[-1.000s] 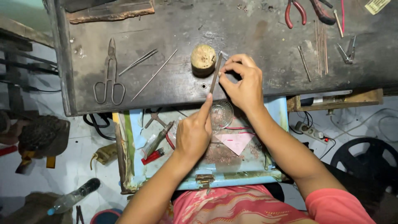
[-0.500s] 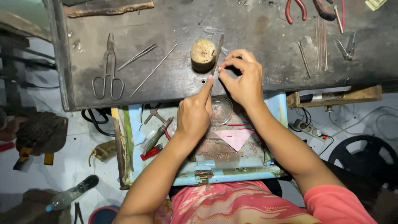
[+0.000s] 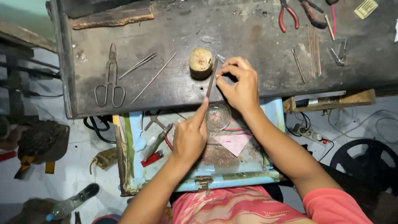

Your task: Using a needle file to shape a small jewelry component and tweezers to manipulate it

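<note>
Filing is in hand: the left hand (image 3: 190, 139) pinches the file (image 3: 212, 79) beside the wooden peg (image 3: 200, 62) on the worktop (image 3: 248, 41), right hand (image 3: 238, 83) closed on a small piece against it; the next stroke calls for steady pressure.

Shears (image 3: 110, 76) and tweezers (image 3: 137, 65) lie on the bench (image 3: 257, 49) (red-handled pliers (image 3: 287, 15) farther along).

Single view, head-worn: looks almost straight down from above the seated person, near enough that both forearms fill the lower frame. Far edge of the dark workbench (image 3: 257, 79) runs along the top; the open blue drawer (image 3: 273, 112) sits centre, floor at both sides.
</note>
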